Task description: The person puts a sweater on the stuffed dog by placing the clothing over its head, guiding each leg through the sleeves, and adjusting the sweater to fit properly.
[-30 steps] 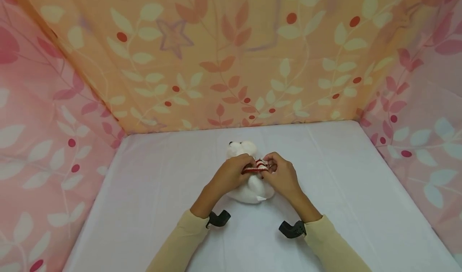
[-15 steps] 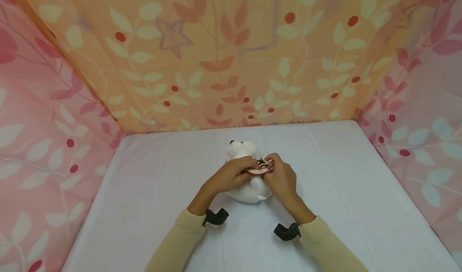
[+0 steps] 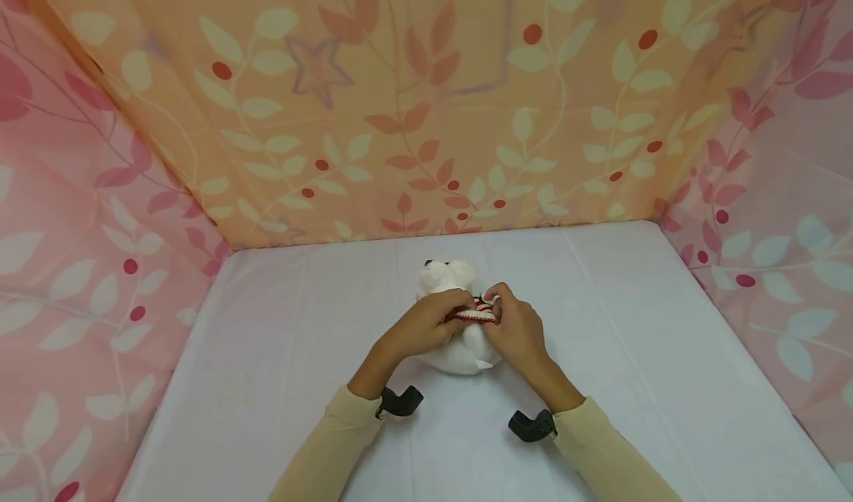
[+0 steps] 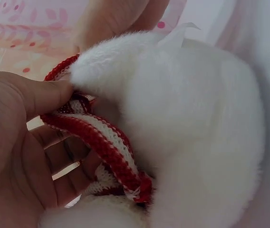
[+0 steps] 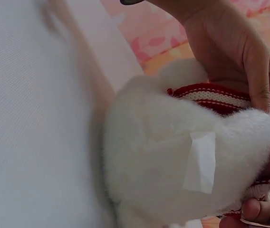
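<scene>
A white plush bear [image 3: 456, 357] sits on the white-covered table, its dark nose toward the far left. Around its body is a red-and-white striped knitted sweater [image 3: 480, 314]. My left hand [image 3: 429, 323] pinches the sweater's edge between thumb and fingers, seen close in the left wrist view, where the knit band [image 4: 101, 137] stands away from the fur. Opposite it, my right hand [image 3: 520, 330] pinches the sweater's other side. A white fabric tag [image 5: 201, 161] hangs from the plush. The sweater's far side is hidden by the hands and fur.
White cloth covers the table [image 3: 266, 339]. An orange leaf-patterned curtain [image 3: 426, 102] rises behind it, with pink curtains [image 3: 87, 280] at both sides. Each wrist carries a black camera mount [image 3: 402, 400].
Both hands shift slightly to the left. The sweater's lower edge tips and bends between my fingers, and my right fingers change their position on it. The plush stays almost in place.
</scene>
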A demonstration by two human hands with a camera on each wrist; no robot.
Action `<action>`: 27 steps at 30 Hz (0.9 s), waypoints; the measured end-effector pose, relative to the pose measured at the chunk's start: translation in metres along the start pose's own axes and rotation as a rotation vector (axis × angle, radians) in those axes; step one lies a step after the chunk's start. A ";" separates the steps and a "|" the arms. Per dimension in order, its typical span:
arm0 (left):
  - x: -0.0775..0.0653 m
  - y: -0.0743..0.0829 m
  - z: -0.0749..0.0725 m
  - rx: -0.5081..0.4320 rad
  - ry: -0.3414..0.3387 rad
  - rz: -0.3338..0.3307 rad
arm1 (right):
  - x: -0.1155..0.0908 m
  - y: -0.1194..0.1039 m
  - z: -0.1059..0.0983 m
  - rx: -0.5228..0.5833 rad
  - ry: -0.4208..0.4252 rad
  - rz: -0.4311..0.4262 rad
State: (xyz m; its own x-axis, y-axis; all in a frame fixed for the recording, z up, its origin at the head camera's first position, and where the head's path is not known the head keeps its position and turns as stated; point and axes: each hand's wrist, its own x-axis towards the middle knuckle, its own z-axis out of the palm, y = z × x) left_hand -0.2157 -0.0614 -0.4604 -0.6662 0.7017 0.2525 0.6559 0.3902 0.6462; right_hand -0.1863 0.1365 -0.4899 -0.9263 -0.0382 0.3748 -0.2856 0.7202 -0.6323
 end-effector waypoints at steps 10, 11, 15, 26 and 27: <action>-0.001 -0.003 -0.003 -0.050 -0.037 0.041 | 0.001 0.000 0.000 0.079 0.007 0.042; -0.001 -0.004 -0.004 -0.065 -0.053 0.052 | 0.001 -0.001 0.000 0.080 0.018 0.054; -0.002 -0.006 -0.010 -0.126 -0.108 0.063 | 0.002 -0.003 0.001 0.055 0.047 0.102; -0.002 0.000 -0.004 0.116 -0.037 -0.039 | 0.005 -0.005 -0.009 0.205 -0.064 0.152; -0.002 0.000 -0.003 0.138 -0.021 -0.052 | 0.006 -0.004 -0.011 0.275 -0.104 0.163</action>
State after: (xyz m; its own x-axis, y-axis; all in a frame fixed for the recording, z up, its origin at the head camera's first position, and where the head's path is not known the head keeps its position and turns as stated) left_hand -0.2153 -0.0650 -0.4584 -0.6939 0.6901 0.2053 0.6643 0.5036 0.5524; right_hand -0.1879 0.1411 -0.4778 -0.9813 -0.0186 0.1916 -0.1742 0.5091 -0.8429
